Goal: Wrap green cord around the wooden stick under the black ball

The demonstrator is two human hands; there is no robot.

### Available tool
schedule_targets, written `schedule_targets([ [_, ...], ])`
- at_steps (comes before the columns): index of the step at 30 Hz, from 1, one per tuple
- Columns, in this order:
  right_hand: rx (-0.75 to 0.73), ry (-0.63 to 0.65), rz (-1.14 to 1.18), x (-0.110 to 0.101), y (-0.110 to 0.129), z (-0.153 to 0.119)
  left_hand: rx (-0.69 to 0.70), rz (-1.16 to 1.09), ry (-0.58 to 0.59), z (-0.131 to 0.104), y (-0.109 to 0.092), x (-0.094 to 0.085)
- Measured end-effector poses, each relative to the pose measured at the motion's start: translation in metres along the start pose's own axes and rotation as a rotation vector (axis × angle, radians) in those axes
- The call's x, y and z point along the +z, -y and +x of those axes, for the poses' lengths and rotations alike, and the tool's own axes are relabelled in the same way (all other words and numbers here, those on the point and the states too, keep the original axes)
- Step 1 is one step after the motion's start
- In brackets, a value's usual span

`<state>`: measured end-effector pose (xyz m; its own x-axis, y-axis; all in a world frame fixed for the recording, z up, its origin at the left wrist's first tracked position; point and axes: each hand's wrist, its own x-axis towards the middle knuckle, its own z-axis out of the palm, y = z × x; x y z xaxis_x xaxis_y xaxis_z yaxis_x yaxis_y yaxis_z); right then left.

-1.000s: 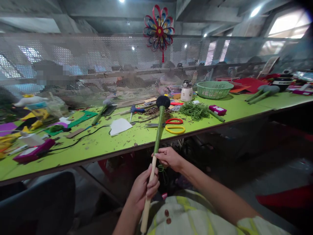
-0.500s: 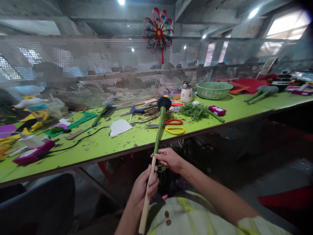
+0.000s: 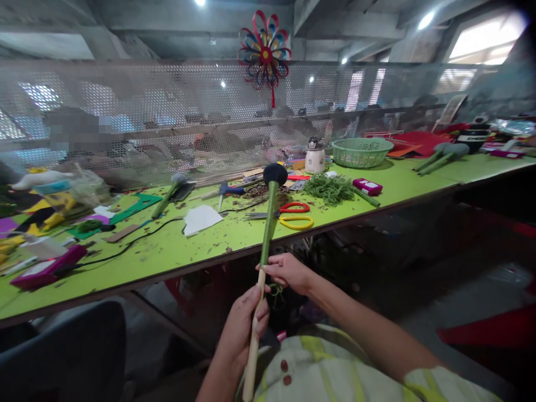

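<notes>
My left hand (image 3: 243, 318) is closed around the bare pale part of a wooden stick (image 3: 250, 363), which slants away from me over the table edge. Green cord (image 3: 269, 223) is wound tightly over the stick's upper part, and a dark round head (image 3: 275, 175) tops it. At the lower end of the winding, my right hand (image 3: 288, 272) pinches the cord against the stick. Loose green strands (image 3: 276, 296) hang below that hand. Behind the stick lie scissors (image 3: 296, 223) with one red and one yellow handle.
On the green table (image 3: 201, 245) lie a heap of green cord (image 3: 329, 188), a white paper piece (image 3: 202, 220), a glue gun (image 3: 230, 189), a green basket (image 3: 362, 153), a bottle (image 3: 315, 156) and purple boxes (image 3: 50, 268). A perforated metal screen (image 3: 159, 111) stands behind.
The view has shifted slightly, so the table things sit a little further left. The stick appears slightly turned and more upright. Both hands keep their grip.
</notes>
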<state>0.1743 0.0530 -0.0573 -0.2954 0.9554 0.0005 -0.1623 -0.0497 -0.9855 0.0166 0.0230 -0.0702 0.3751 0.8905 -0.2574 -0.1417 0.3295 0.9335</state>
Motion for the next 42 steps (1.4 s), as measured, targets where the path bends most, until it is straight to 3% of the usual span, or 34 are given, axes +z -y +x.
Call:
schedule_targets([
  [5,0.015,-0.212,-0.233,0.003,0.008,-0.007,0.088,0.086,-0.165,0.003,0.009,0.004],
  [10,-0.164,-0.366,-0.42,0.013,0.008,-0.013,0.147,0.132,-0.226,0.006,0.015,0.005],
  [15,-0.237,-0.319,-0.479,0.017,0.008,-0.013,0.139,0.125,-0.223,0.007,0.012,0.006],
  [23,-0.113,-0.297,-0.258,0.005,0.002,-0.01,0.034,-0.006,-0.094,0.001,0.006,0.008],
  [26,-0.042,-0.212,-0.099,0.002,-0.003,-0.006,-0.008,-0.074,0.002,0.001,0.005,0.002],
  [32,-0.062,-0.012,0.016,-0.004,-0.007,0.001,-0.092,-0.138,0.177,0.009,-0.001,-0.01],
  [36,-0.043,-0.07,0.087,0.0,-0.008,0.001,-0.082,-0.118,0.136,0.01,0.002,-0.005],
  [42,-0.026,-0.195,0.052,0.013,-0.008,0.001,0.033,-0.024,-0.103,0.004,0.015,-0.002],
])
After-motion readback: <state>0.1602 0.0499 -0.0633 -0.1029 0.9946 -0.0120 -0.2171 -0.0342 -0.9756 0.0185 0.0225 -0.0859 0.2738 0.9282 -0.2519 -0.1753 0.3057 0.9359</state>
